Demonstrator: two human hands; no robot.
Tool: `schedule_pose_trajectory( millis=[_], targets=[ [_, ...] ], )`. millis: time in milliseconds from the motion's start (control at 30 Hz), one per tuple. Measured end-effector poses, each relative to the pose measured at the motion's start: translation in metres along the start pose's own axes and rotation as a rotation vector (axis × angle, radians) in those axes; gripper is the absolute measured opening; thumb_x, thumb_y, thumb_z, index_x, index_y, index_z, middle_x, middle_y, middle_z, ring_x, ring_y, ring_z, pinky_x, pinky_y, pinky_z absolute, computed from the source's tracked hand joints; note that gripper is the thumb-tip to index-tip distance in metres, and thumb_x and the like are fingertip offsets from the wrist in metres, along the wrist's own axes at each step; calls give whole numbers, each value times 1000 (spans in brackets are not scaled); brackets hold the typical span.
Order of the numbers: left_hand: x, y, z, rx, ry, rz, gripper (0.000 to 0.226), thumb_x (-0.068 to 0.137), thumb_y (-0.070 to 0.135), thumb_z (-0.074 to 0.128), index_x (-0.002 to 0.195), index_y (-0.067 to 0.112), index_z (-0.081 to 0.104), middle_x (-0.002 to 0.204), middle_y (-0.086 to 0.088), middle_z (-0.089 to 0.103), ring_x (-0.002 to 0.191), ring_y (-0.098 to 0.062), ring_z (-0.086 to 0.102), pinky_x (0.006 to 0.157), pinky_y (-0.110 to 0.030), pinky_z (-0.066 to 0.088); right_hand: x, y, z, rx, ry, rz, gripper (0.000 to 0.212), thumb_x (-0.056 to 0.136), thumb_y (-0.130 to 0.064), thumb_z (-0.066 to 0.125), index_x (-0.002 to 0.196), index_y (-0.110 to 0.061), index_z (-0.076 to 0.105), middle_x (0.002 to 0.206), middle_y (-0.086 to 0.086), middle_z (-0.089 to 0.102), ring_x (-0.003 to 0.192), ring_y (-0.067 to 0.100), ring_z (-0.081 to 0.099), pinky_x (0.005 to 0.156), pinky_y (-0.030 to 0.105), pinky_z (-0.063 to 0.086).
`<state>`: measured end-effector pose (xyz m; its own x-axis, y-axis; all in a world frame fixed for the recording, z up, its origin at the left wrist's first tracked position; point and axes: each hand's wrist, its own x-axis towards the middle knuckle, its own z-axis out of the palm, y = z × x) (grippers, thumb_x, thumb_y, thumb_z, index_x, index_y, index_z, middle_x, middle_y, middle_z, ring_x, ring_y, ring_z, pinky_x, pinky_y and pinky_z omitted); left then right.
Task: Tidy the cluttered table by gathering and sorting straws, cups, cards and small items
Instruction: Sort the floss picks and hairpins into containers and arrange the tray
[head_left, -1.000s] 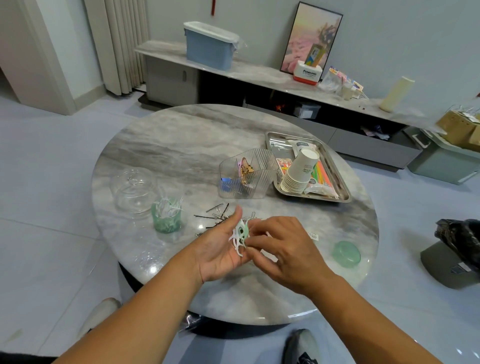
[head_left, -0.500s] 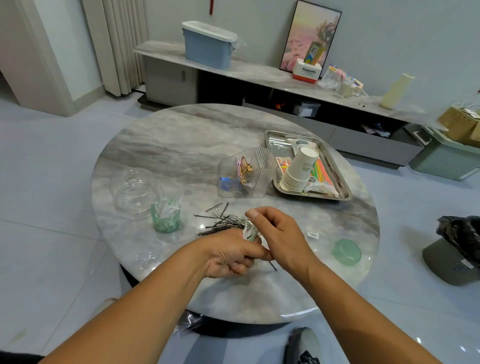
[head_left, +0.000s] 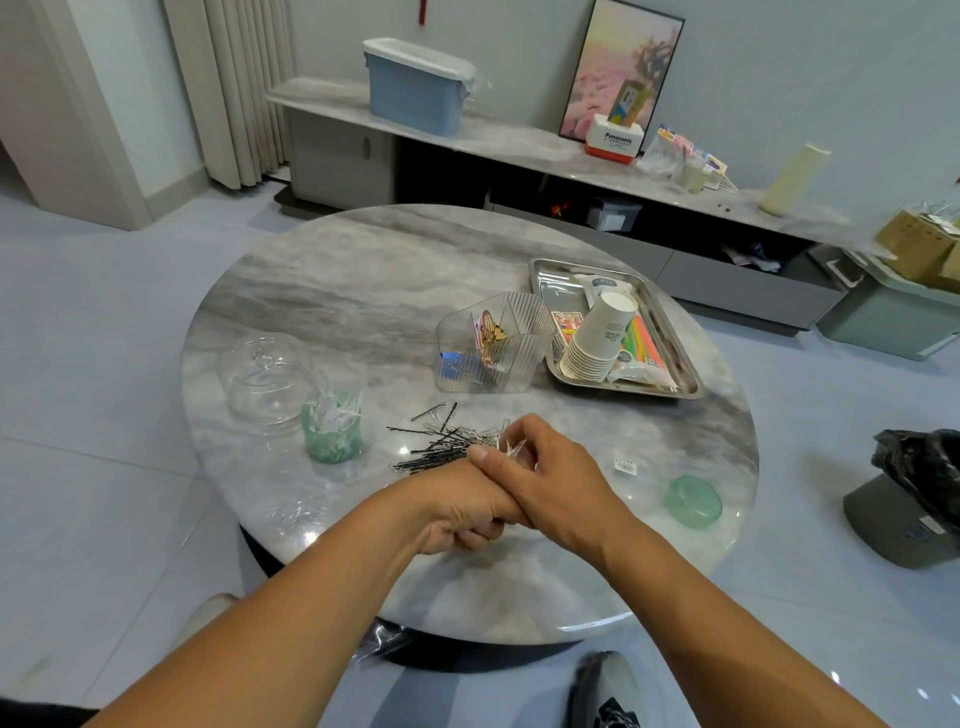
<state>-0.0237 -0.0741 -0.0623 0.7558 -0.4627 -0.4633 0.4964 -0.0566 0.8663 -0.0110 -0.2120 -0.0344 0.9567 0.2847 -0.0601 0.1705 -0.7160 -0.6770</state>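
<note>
My right hand (head_left: 556, 483) grips a small bunch of white floss picks (head_left: 513, 447); their tips stick out above its fingers. My left hand (head_left: 462, 519) lies curled, back up, partly under the right thumb, and nothing shows in it. Both hands hover over the near side of the round marble table (head_left: 363, 291). Just beyond them lies a pile of black and silver hairpins (head_left: 441, 447). A green cup (head_left: 332, 431) with more white picks stands to the left. On the steel tray (head_left: 691, 387) lie stacked paper cups (head_left: 597, 338), coloured straws (head_left: 644, 338) and cards.
A clear ribbed organizer (head_left: 493, 348) with clips stands beside the tray. A clear glass dome lid (head_left: 265, 374) sits behind the green cup. A green round lid (head_left: 693, 501) and a small label (head_left: 625, 466) lie at the right. A low cabinet runs along the wall.
My left hand, palm up with the picks on it a second ago, has turned over and curled. My right hand has gathered the picks and now grips them.
</note>
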Motion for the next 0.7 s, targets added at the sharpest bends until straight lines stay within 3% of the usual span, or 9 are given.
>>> schedule_pose_trajectory(
  millis=[67, 167, 300, 433, 533, 633, 700],
  targets=[
    [0, 0, 2, 50, -2, -1, 32, 76, -4, 64, 76, 28, 60, 55, 10, 42, 45, -4, 23, 41, -18, 15, 1, 1, 2, -12, -7, -35, 33, 91, -58, 60, 82, -26, 54, 65, -8, 57, 63, 7, 51, 64, 33, 43],
    [-1, 1, 1, 43, -16, 5, 37, 75, -8, 73, 93, 21, 59, 61, 9, 47, 49, -5, 30, 42, -19, 20, 4, 3, 3, 41, -22, -35, 23, 98, -38, 60, 83, -21, 58, 68, -7, 67, 65, 6, 57, 67, 31, 48],
    [-5, 5, 1, -13, 7, 43, 46, 73, -16, 69, 106, 14, 58, 69, 0, 49, 49, -6, 37, 40, -18, 23, 2, 5, 3, 97, 13, -11, 36, 96, -47, 62, 77, -17, 59, 65, -5, 61, 61, 6, 53, 65, 33, 48],
    [-9, 6, 3, 7, -74, 38, 42, 77, -18, 66, 102, 13, 53, 68, -2, 51, 53, -6, 40, 42, -18, 23, -2, 4, 8, 126, 72, -77, 42, 92, -48, 66, 65, -18, 55, 59, -4, 59, 59, 9, 53, 62, 29, 47],
    [-12, 9, -2, -241, -139, 30, 46, 84, -18, 62, 118, 12, 55, 76, -6, 57, 54, -5, 45, 41, -15, 28, 3, 6, 8, 243, 217, -2, 45, 89, -39, 72, 58, -16, 49, 50, -6, 53, 51, 6, 46, 56, 26, 43],
    [-14, 13, -7, -523, -82, 58, 32, 92, 17, 72, 120, 8, 60, 87, -7, 63, 63, -8, 52, 48, -14, 42, 11, 13, 1, 387, 383, 176, 46, 88, -37, 72, 55, -18, 47, 45, -8, 46, 46, 8, 41, 53, 29, 38],
    [-12, 15, -2, -519, 20, 47, 38, 97, 45, 61, 113, 10, 59, 87, -9, 64, 61, -11, 51, 47, -18, 42, 13, 16, 0, 412, 437, 251, 45, 90, -39, 69, 56, -18, 48, 44, -9, 46, 43, 6, 41, 52, 28, 37]
  ],
)
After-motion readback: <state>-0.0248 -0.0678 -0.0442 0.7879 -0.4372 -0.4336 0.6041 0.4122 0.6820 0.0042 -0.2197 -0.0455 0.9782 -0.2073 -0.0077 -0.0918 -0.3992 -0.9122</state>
